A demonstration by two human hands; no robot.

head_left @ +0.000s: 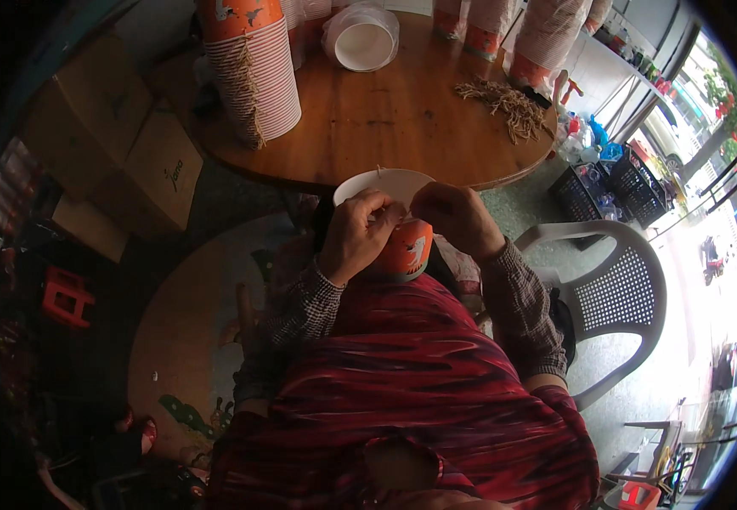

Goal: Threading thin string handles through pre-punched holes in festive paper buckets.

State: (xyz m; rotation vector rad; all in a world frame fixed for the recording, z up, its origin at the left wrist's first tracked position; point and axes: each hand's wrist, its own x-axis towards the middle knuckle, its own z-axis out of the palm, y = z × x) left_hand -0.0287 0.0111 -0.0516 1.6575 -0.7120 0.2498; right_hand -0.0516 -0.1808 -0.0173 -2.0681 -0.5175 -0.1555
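An orange paper bucket (411, 252) with a white printed figure and a white inside rests in my lap, its mouth tilted toward the table. My left hand (360, 234) is closed in a pinch at the near side of the rim. Close beside it, my right hand (460, 219) is also pinched, fingertips bent down over the same side. Whatever is between the fingers is too small or hidden to make out. A short bit of twine shows at the bucket's far rim.
A round wooden table (368, 127) stands ahead. On it are a tall stack of paper buckets (258, 85) with twine along its side, a plastic-wrapped white bucket (364, 44) and a twine pile (508, 106). Cardboard boxes (118, 140) stand left; a plastic chair (610, 289) is at right.
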